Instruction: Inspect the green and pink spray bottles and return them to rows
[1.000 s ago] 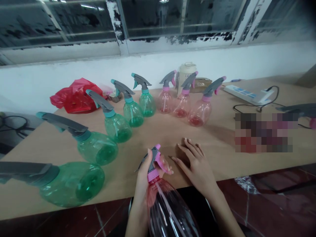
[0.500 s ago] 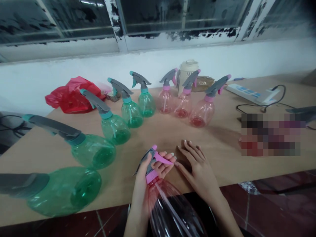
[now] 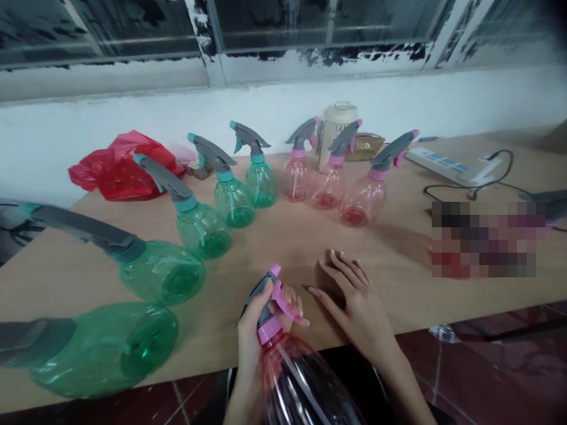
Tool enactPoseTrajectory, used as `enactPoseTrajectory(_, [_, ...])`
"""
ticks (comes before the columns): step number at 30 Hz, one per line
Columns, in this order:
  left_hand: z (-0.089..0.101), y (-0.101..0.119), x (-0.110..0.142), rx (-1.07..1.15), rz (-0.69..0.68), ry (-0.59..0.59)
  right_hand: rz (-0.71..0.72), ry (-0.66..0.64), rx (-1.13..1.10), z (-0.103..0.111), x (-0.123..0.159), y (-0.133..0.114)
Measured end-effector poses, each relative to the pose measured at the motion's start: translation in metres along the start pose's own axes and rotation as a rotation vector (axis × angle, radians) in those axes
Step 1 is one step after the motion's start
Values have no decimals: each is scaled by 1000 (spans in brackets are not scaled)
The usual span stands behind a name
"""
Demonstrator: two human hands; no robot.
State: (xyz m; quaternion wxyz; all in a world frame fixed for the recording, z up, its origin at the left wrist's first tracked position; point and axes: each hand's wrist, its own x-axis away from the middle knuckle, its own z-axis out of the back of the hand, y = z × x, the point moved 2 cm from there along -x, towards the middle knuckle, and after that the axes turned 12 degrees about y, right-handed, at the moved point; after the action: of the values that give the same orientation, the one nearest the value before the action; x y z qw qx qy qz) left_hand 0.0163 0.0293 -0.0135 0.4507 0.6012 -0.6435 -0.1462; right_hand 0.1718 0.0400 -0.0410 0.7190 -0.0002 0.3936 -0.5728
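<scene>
My left hand [image 3: 259,330] is wrapped round the grey and pink head of a pink spray bottle [image 3: 305,378], its fingers curled over the pink trigger. The clear pink body tilts down toward me past the table's front edge, and a dip tube shows inside. My right hand [image 3: 361,301] lies on the table to the right of the bottle, fingers stretched out and holding nothing. Ahead stand several green spray bottles [image 3: 204,230] in a slanting row on the left. Three other pink spray bottles [image 3: 363,200] stand at the back centre.
A red plastic bag [image 3: 128,168] lies at the back left of the wooden table [image 3: 283,242]. Behind the pink bottles are a cream tumbler [image 3: 339,121] and a brown packet [image 3: 365,147]. A white power strip [image 3: 452,165] with a black cable sits right, near a blurred-out patch.
My left fingers have curled in from an open spread onto the trigger, which is now pulled closer to the bottle neck. My right hand has stayed flat in place.
</scene>
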Motion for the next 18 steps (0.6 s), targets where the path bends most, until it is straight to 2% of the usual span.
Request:
enactPoseTrajectory(8, [-3, -5, -5, 96, 177, -23, 9, -16, 29, 0, 1, 2])
enactPoseTrajectory(18, [-2, -6, -6, 181, 180, -4, 4, -27, 29, -1, 2, 3])
